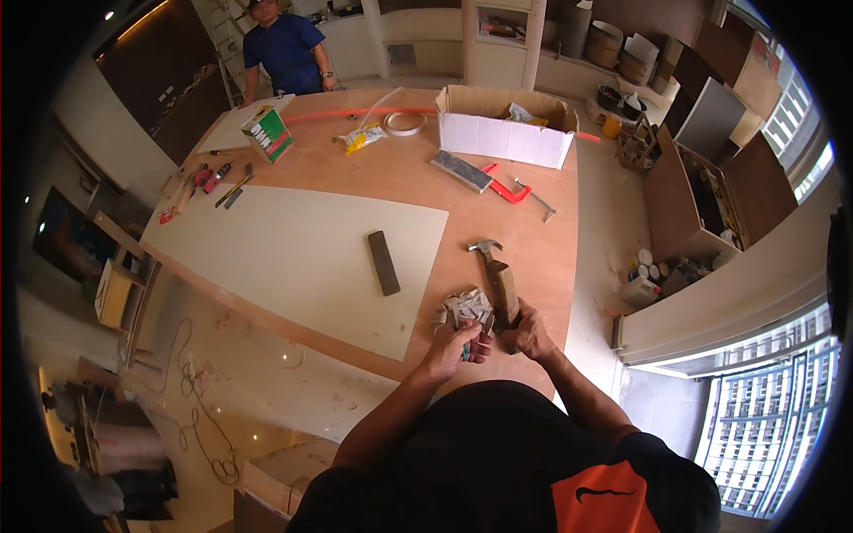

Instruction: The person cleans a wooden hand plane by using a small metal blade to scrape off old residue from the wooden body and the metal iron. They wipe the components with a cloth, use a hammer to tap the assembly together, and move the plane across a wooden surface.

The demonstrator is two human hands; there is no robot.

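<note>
Brown wood (505, 291) sits gripped in the right hand (530, 334); the left hand's (455, 346) hold is unclear.

Across the table (542, 240) from you, a person in a dark blue shirt (286, 53) stands near a ladder (228, 58). On the far side you have a green, white and red can (268, 135), a pale coil (406, 134) and an open cardboard box (506, 142); a red clamp (508, 190) lies nearer you. To your left, a cord (222, 471) loops over the floor.
</note>
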